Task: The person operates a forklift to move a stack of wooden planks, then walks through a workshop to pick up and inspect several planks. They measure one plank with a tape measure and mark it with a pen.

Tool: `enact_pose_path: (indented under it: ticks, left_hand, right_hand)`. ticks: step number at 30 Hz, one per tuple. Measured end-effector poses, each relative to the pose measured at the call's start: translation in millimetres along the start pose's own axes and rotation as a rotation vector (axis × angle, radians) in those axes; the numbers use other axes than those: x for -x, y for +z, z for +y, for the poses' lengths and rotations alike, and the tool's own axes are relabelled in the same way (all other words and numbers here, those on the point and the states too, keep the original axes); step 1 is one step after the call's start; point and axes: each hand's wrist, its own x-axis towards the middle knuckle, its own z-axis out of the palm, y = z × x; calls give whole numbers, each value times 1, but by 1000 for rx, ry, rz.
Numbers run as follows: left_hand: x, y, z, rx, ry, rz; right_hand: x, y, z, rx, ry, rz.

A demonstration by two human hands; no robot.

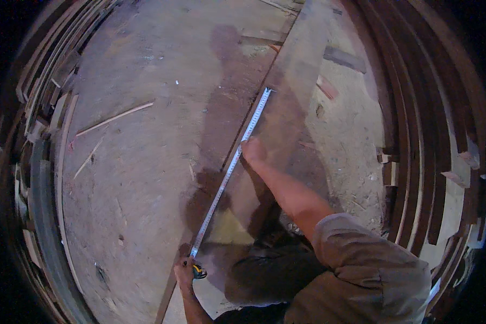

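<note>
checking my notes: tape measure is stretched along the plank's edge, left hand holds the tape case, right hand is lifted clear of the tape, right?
Not quite. In the head view the right hand is not lifted clear; it presses on the tape measure partway along the plank. The left hand does hold the tape case.

Rough matt wood plank (291, 97); metal tape (229, 170)
</note>
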Motion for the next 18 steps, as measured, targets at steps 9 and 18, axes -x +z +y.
enact_pose_path:
  ticks: [9, 18]
  left_hand:
    - [13, -5, -23, 63, 2, -7]
    - [77, -95, -177, -203, -204, 195]
  right_hand:
    - [-12, 0, -12, 139, -8, 6]
    - [-101, -20, 61, 486, -544, -87]
